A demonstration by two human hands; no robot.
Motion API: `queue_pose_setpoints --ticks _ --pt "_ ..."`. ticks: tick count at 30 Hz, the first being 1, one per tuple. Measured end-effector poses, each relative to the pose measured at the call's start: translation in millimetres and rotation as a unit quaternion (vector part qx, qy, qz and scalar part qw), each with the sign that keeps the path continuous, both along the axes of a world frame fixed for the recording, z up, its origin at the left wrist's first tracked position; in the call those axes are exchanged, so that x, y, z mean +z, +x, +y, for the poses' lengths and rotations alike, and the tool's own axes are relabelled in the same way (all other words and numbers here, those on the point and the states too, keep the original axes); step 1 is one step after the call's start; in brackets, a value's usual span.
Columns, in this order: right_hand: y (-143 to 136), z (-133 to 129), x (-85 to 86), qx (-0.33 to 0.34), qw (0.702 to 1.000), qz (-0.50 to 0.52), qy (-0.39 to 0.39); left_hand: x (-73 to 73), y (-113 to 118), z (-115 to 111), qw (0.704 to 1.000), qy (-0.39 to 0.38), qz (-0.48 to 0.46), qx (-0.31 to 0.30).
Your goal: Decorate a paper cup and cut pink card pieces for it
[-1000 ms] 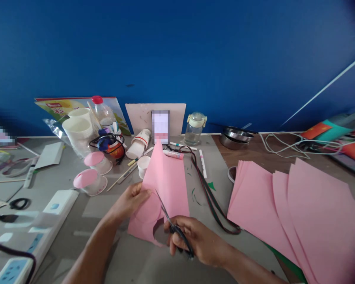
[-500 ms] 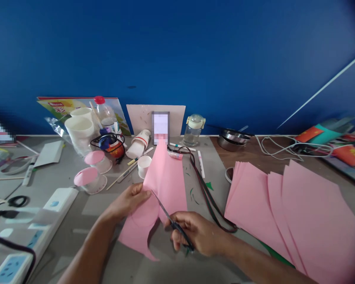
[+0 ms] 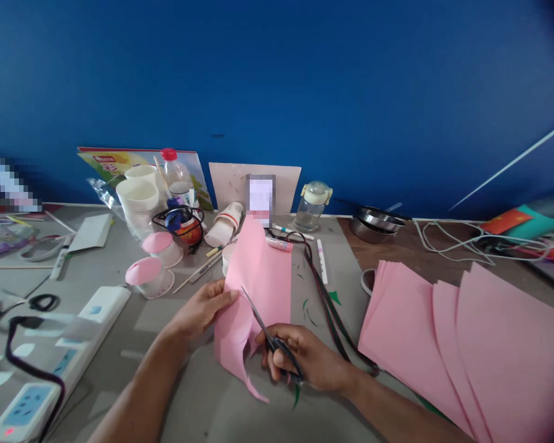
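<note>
My left hand (image 3: 206, 306) pinches the left edge of a pink paper sheet (image 3: 273, 283) between thumb and fingers. My right hand (image 3: 300, 360) grips black-handled scissors (image 3: 284, 354), whose blades lie against the sheet, pointing away and to the left. A partly cut, curved strip of the paper hangs down in front and curls toward me, its narrow tip near the table. The sheet's far end rises up to a phone-like panel with a blurred screen (image 3: 260, 194). Whether the blades are parted cannot be made out.
Pink sheets (image 3: 406, 332) are fanned out at the right. Two pink-topped paper cups (image 3: 148, 278), stacked white cups (image 3: 139, 200) and a power strip (image 3: 92, 314) occupy the left. A glass jar (image 3: 311, 209), metal bowls (image 3: 376, 224) and a dark strap (image 3: 321, 295) lie beyond.
The hanging part of the paper has turned and curled inward, with its tip swinging right. Both hands keep their hold. The whole view has shifted slightly, so the background sits further right.
</note>
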State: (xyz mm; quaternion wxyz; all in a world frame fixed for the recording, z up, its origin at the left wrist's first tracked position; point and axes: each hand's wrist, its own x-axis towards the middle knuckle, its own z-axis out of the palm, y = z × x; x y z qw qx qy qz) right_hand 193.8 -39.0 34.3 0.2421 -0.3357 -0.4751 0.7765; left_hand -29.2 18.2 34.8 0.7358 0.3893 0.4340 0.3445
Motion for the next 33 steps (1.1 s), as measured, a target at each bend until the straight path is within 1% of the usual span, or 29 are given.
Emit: queue_pose_setpoints --ticks 4,7,14,21,26,33 --pt "-1 0 -8.6 -0.01 1.0 0.018 0.014 -3.8 -1 1 1.0 -0.004 -0.006 0.005" --pt "-1 0 -11.9 -0.012 0.999 0.027 0.012 -5.8 -1 2 1.0 -0.002 -0.016 -0.001" --pt "-2 1 -14.4 -0.014 0.999 0.032 -0.01 -5.4 -2 3 1.0 0.001 -0.012 -0.012" --pt "-2 -1 -17.6 -0.009 0.999 0.038 -0.005 -7.4 -4 2 1.0 0.004 -0.004 -0.012" --pt "-2 -3 -17.5 -0.013 0.999 0.047 0.011 -8.0 -4 2 1.0 0.005 -0.007 -0.011" --pt "-5 -4 -17.7 -0.018 0.999 0.041 0.009 -9.8 -5 2 1.0 0.01 0.004 -0.017"
